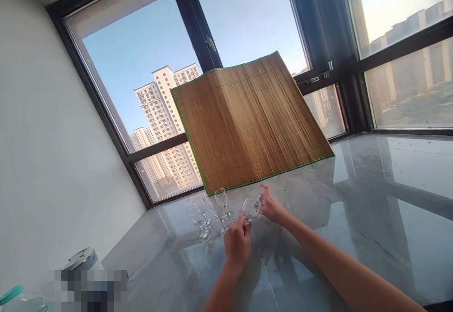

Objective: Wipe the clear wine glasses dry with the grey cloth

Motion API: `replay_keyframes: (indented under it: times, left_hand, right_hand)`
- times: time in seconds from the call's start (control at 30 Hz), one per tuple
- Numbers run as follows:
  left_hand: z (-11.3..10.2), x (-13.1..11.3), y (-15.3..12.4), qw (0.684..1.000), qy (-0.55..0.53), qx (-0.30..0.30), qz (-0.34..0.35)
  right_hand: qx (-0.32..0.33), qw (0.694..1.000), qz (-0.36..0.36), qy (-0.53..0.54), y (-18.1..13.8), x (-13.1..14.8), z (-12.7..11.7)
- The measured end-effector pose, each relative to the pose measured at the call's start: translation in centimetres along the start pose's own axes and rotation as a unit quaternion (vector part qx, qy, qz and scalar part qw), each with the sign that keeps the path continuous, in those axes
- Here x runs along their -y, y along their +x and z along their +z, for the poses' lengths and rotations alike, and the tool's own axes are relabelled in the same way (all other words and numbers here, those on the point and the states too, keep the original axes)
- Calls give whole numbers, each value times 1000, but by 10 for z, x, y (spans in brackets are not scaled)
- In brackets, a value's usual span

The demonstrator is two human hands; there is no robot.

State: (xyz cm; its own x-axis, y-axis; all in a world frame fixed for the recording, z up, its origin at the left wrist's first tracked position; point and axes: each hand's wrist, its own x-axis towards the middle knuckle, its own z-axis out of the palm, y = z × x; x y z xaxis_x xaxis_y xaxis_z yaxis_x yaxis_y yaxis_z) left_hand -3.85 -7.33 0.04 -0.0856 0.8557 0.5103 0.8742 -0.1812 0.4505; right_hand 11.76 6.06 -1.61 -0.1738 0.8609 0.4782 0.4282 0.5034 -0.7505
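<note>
My left hand (237, 242) is closed on a small clear wine glass (249, 208), which it holds tilted above the grey marble-look surface (300, 255). On the other side, my right hand (273, 206) has its fingers curled on clear glass, with the index finger stretched out. Whether both hands grip the same wine glass or two separate ones I cannot tell. Several stemmed glasses stand upright in a cluster just left of my hands, among them a front-left glass (204, 236) and a rear glass (228, 215). My left hand partly hides the nearest one.
Behind the glasses a bamboo mat (247, 128) with green edging leans upright against the dark-framed window (191, 19). At lower left are a white container (83, 259), partly blurred out, and a clear jar with a green lid (12, 294). A pale wall (53, 137) bounds the left.
</note>
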Motion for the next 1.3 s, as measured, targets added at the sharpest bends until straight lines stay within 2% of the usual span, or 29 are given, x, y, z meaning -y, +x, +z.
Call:
replay_keyframes:
  times: [0.1,0.2,0.3,0.43,0.57,0.7,0.77,0.83,0.9,1.03,1.17,1.3]
  left_hand:
    - [29,-6,24,998,-5,-35,-59]
    - [40,2,30,996,-13,-59,-69]
    - [38,9,26,995,-16,-74,-68]
    - [36,7,23,995,26,-44,-89]
    - [36,1,21,996,77,-23,-47]
    - [33,1,20,996,77,-32,-24]
    - [31,2,19,997,65,-38,-23]
    - [30,4,19,998,49,-43,-24]
    - [30,6,19,998,35,-49,-26]
    - [28,8,19,997,15,-68,-25]
    - [24,7,20,997,16,-74,-2]
    - [23,7,19,998,-21,-62,5]
  right_hand:
    - [-57,997,54,25,5,0,-9]
    - [-89,990,68,84,5,12,-12]
    - [-88,992,16,94,-2,34,-11]
    - [-80,989,-53,116,-15,60,-12]
    - [-61,989,-120,63,-18,66,-18]
    - [-116,989,-88,-8,-12,54,-27]
    - [-146,987,-60,-11,-8,47,-30]
    - [-146,989,-40,4,-4,41,-31]
    - [-109,993,-28,30,-2,37,-31]
    - [20,991,36,124,1,35,-33]
    - [165,957,133,200,-1,33,-42]
    - [218,926,146,272,-5,32,-53]
